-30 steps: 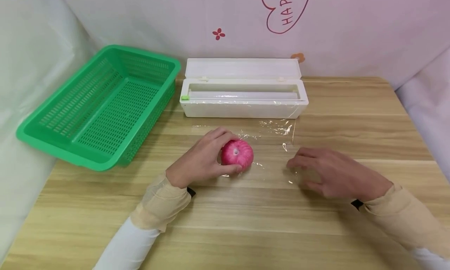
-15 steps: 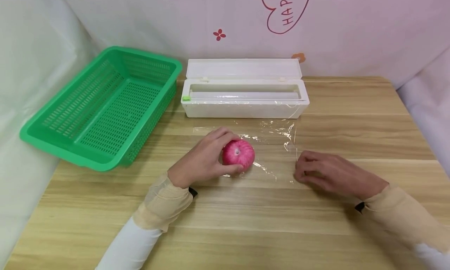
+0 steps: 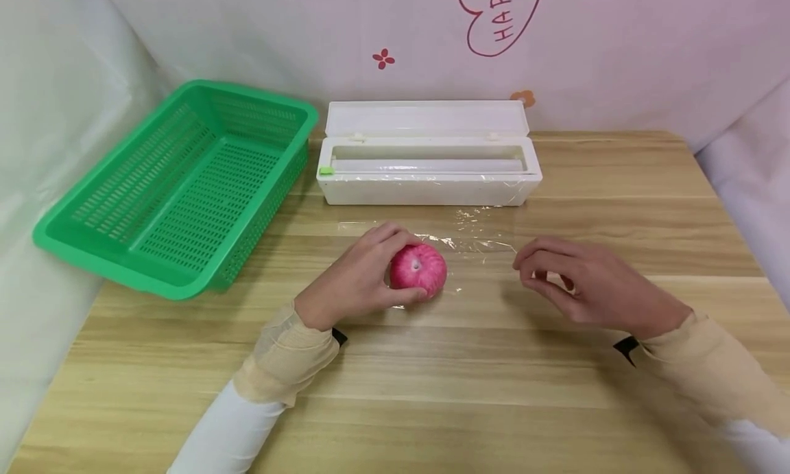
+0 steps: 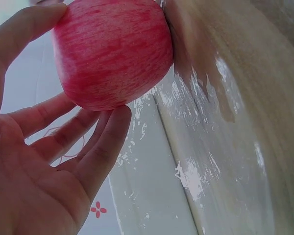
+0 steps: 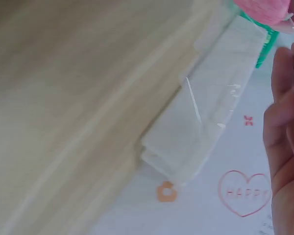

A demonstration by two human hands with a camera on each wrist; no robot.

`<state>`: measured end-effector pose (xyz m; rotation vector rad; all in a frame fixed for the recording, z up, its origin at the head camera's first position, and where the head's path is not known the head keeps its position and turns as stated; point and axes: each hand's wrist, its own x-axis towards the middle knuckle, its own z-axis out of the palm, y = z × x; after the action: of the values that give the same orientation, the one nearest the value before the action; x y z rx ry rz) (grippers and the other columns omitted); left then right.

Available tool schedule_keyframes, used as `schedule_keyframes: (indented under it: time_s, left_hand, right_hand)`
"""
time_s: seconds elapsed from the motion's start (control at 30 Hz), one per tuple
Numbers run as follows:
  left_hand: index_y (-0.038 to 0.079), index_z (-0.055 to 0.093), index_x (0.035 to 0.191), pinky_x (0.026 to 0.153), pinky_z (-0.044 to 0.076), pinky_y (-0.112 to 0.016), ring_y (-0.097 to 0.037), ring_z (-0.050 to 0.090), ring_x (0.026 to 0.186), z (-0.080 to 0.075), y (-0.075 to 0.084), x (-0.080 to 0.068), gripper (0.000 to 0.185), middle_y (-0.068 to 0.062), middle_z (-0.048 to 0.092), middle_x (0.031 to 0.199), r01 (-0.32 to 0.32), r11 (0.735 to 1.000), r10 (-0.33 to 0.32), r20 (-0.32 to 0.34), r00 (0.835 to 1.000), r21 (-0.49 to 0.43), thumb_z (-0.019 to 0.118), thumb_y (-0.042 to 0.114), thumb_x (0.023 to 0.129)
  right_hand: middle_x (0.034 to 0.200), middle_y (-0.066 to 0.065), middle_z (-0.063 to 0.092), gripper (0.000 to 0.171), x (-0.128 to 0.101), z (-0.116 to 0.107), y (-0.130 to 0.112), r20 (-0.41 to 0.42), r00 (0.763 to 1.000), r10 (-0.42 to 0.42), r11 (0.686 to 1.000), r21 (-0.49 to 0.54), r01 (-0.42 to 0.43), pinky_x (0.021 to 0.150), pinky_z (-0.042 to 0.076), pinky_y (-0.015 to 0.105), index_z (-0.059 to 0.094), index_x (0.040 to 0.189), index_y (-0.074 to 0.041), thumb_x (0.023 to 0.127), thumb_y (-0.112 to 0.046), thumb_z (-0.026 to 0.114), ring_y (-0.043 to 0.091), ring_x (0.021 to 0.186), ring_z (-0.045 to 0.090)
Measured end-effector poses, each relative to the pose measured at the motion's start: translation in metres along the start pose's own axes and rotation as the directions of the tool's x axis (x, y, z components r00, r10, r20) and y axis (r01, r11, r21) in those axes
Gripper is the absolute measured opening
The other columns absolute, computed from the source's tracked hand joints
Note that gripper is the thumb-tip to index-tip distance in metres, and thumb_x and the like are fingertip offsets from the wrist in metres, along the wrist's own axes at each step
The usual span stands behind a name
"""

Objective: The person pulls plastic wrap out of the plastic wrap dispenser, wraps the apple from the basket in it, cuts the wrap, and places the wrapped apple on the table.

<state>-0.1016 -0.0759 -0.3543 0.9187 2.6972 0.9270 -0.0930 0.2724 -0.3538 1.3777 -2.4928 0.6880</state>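
A red, streaked apple (image 3: 418,268) sits on a sheet of clear plastic wrap (image 3: 478,271) on the table. My left hand (image 3: 364,275) grips it from the left, thumb at the near side and fingers at the far side; the left wrist view shows the apple (image 4: 112,51) between thumb and fingertips. The wrap runs from a roll (image 3: 426,166) in an open white dispenser box (image 3: 426,191) behind. Off to the right, my right hand (image 3: 586,282) pinches the wrap's right edge, raised above the table. In the right wrist view, a thin film line shows near its fingers (image 5: 284,73).
At the left stands a green perforated basket (image 3: 243,237) with nothing in it. The dispenser's lid (image 3: 426,119) leans back toward the white wall sheet (image 3: 278,35). A small green slider (image 3: 326,171) sits at the dispenser's left end. Wood tabletop (image 3: 432,398) stretches in front of the hands.
My right hand has shifted slightly right, then lifted and moved away from me, its fingers closing to a pinch with the wrap's edge. My left hand stays on the apple.
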Motion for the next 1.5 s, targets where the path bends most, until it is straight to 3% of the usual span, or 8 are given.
schedule_keyframes:
  time_s: [0.23, 0.47, 0.6, 0.73, 0.9, 1.13, 1.3, 1.5]
  left_hand:
    - [0.009, 0.065, 0.131, 0.098, 0.062, -0.039, -0.022, 0.060, 0.125, 0.000, 0.000, 0.000, 0.058, -0.005, 0.061, 0.135, -0.007, 1.000, 0.007, -0.005, 1.000, -0.005, 0.089, 0.032, 0.085]
    - [0.010, 0.065, 0.133, 0.100, 0.061, -0.039, -0.023, 0.060, 0.126, 0.001, 0.001, 0.000, 0.057, -0.005, 0.061, 0.135, -0.003, 1.000, 0.003, 0.004, 1.000, -0.014, 0.089, 0.031, 0.085]
    - [0.010, 0.065, 0.133, 0.101, 0.060, -0.039, -0.023, 0.060, 0.126, 0.000, 0.002, 0.000, 0.058, -0.005, 0.061, 0.135, -0.003, 1.000, 0.003, 0.006, 1.000, -0.003, 0.090, 0.031, 0.085]
    - [0.009, 0.065, 0.132, 0.102, 0.060, -0.038, -0.022, 0.061, 0.125, 0.000, 0.002, 0.001, 0.058, -0.005, 0.061, 0.133, -0.008, 1.000, 0.008, 0.001, 1.000, 0.008, 0.090, 0.031, 0.085]
    - [0.008, 0.066, 0.130, 0.101, 0.060, -0.036, -0.021, 0.061, 0.122, 0.000, 0.001, 0.001, 0.057, -0.005, 0.061, 0.132, -0.013, 1.000, 0.013, -0.001, 1.000, 0.010, 0.090, 0.031, 0.084]
    - [0.007, 0.066, 0.129, 0.101, 0.060, -0.034, -0.019, 0.062, 0.121, 0.000, 0.002, 0.001, 0.056, -0.005, 0.061, 0.132, -0.018, 1.000, 0.018, -0.001, 1.000, -0.015, 0.091, 0.029, 0.084]
    - [0.005, 0.062, 0.136, 0.100, 0.060, -0.036, -0.020, 0.062, 0.121, 0.000, 0.002, -0.001, 0.066, -0.006, 0.061, 0.132, 0.018, 0.999, -0.018, -0.006, 1.000, -0.051, 0.092, 0.028, 0.082]
    - [0.008, 0.035, 0.156, 0.099, 0.060, -0.036, -0.021, 0.064, 0.121, -0.001, 0.003, 0.000, 0.100, -0.008, 0.063, 0.131, 0.053, 0.985, -0.059, -0.031, 0.998, -0.167, 0.095, 0.025, 0.078]
  right_hand:
    - [0.099, -0.012, 0.067, 0.034, 0.024, -0.010, -0.008, -0.045, 0.997, -0.054, 0.998, 0.026, 0.055, 0.074, 0.052, 0.008, 0.067, 0.099, -0.017, 0.111, -0.038, 0.044, -0.004, 0.083, 0.062]
    - [0.098, -0.010, 0.065, 0.031, 0.046, -0.015, -0.014, -0.049, 0.995, -0.090, 0.996, -0.012, 0.090, 0.078, 0.052, 0.011, 0.067, 0.099, -0.013, 0.112, -0.032, 0.046, -0.003, 0.087, 0.058]
    - [0.099, -0.007, 0.066, 0.003, 0.060, -0.014, -0.017, -0.055, 0.992, -0.116, 0.993, -0.028, 0.114, 0.072, 0.047, 0.014, 0.066, 0.099, -0.012, 0.102, -0.011, 0.067, 0.000, 0.086, 0.057]
    - [0.100, -0.005, 0.067, 0.030, 0.077, -0.009, -0.019, -0.080, 0.983, -0.163, 0.987, -0.008, 0.162, 0.072, 0.047, 0.017, 0.066, 0.100, -0.010, 0.083, 0.009, 0.080, 0.004, 0.084, 0.058]
    - [0.101, -0.003, 0.067, 0.023, 0.094, -0.001, -0.020, -0.080, 0.983, -0.165, 0.986, 0.008, 0.166, 0.077, 0.049, 0.016, 0.066, 0.101, -0.010, 0.089, 0.004, 0.079, 0.006, 0.089, 0.060]
    - [0.098, -0.001, 0.067, 0.026, 0.116, 0.014, -0.020, -0.062, 0.986, -0.153, 0.988, 0.017, 0.155, 0.078, 0.054, 0.021, 0.067, 0.100, -0.009, 0.086, 0.006, 0.082, 0.008, 0.089, 0.062]
    - [0.096, 0.001, 0.066, 0.022, 0.129, 0.026, -0.018, -0.060, 0.981, -0.186, 0.982, 0.031, 0.188, 0.077, 0.057, 0.026, 0.067, 0.100, -0.008, 0.088, 0.006, 0.080, 0.010, 0.087, 0.061]
    - [0.099, 0.004, 0.067, 0.020, 0.138, 0.039, -0.016, -0.039, 0.971, -0.234, 0.970, 0.060, 0.236, 0.083, 0.060, 0.028, 0.070, 0.103, -0.006, 0.089, 0.003, 0.081, 0.014, 0.092, 0.065]
